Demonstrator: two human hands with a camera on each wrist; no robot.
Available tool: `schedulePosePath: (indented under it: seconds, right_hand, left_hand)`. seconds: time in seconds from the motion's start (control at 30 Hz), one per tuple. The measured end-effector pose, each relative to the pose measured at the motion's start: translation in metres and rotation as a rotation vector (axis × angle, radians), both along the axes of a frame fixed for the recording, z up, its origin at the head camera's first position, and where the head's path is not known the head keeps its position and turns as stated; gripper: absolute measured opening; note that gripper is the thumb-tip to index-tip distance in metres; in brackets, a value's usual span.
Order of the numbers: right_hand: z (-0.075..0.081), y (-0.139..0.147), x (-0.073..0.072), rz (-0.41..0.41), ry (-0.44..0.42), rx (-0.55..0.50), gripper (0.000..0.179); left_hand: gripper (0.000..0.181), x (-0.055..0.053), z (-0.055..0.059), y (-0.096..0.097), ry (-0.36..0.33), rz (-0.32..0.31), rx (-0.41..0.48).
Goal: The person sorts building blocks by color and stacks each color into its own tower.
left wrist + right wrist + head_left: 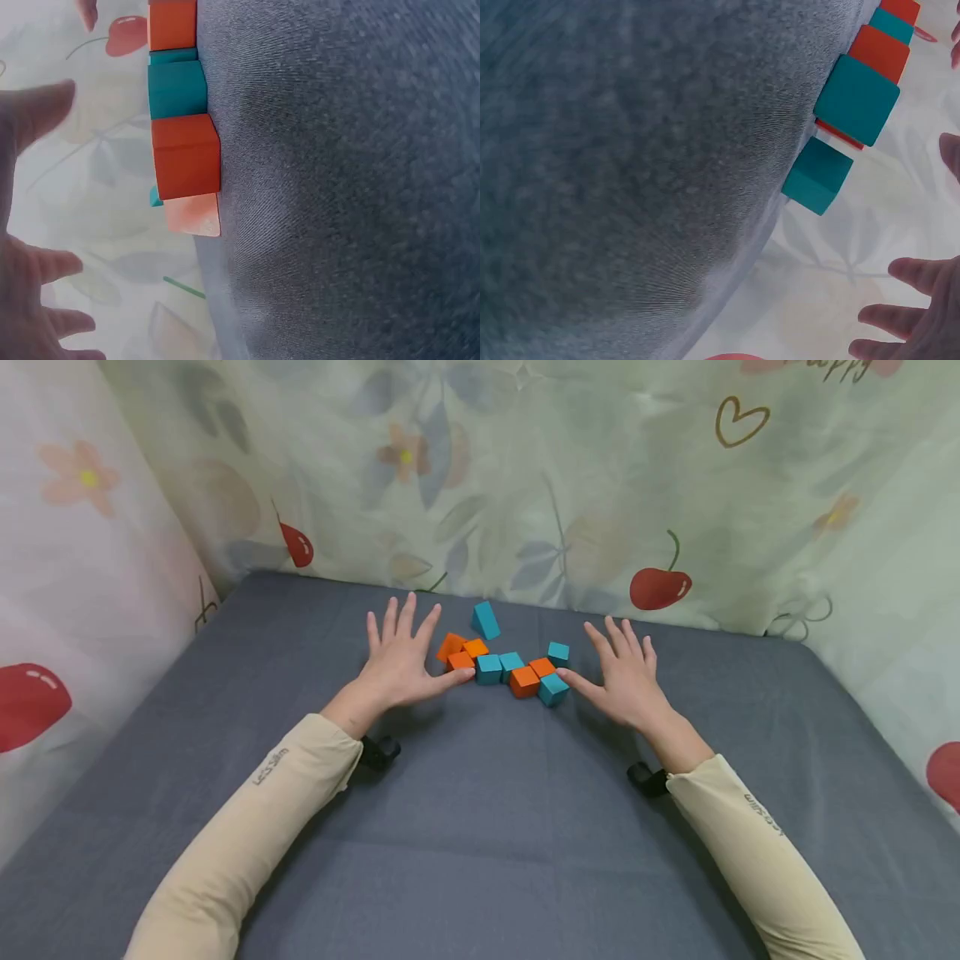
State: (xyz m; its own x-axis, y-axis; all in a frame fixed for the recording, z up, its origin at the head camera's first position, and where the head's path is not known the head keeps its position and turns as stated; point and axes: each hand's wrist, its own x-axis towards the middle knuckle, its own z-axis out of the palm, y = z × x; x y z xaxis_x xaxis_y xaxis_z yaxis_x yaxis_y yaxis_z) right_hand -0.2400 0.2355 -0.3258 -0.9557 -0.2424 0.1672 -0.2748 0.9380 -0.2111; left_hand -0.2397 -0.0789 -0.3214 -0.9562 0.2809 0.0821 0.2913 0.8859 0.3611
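A loose row of small orange and teal-blue blocks lies on the grey cloth between my hands. My left hand (397, 664) is spread on the row's left, its thumb tip overlapping the edge of an orange cube (460, 662) in the head view; contact cannot be told. On the other side, fingers fanned out, my right hand (628, 683) has its thumb beside a blue cube (553, 690). In the left wrist view an orange cube (186, 161) sits apart from the hand. The right wrist view shows a separate blue cube (817, 174) near the row's end. Both hands hold nothing.
Behind the row lies a blue wedge-like block (485, 620). Grey cloth (480, 810) covers the table. A patterned curtain (510, 485) hangs along the back edge and both sides. Dark wrist cameras (378, 752) sit under the cuffs.
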Motion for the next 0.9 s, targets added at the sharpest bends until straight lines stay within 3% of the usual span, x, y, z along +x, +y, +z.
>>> schedulePosePath:
  seconds: [0.2, 0.4, 0.53, 0.9]
  right_hand:
    - [0.004, -0.008, 0.001, 0.07, 0.095, -0.102, 0.072]
    - [0.004, -0.019, 0.0, 0.12, 0.129, -0.187, 0.059]
    - [0.005, -0.027, 0.0, 0.134, 0.068, -0.226, 0.054]
    - [0.007, -0.065, -0.008, 0.208, -0.094, -0.29, 0.047]
  left_hand:
    - [0.078, -0.001, 0.0, -0.001, 0.059, 0.017, 0.114]
    - [0.055, -0.002, -0.002, 0.004, 0.01, 0.05, 0.237]
    - [0.05, -0.002, -0.004, 0.008, -0.038, 0.057, 0.278]
    - [0.048, -0.007, -0.008, 0.015, -0.149, 0.066, 0.28]
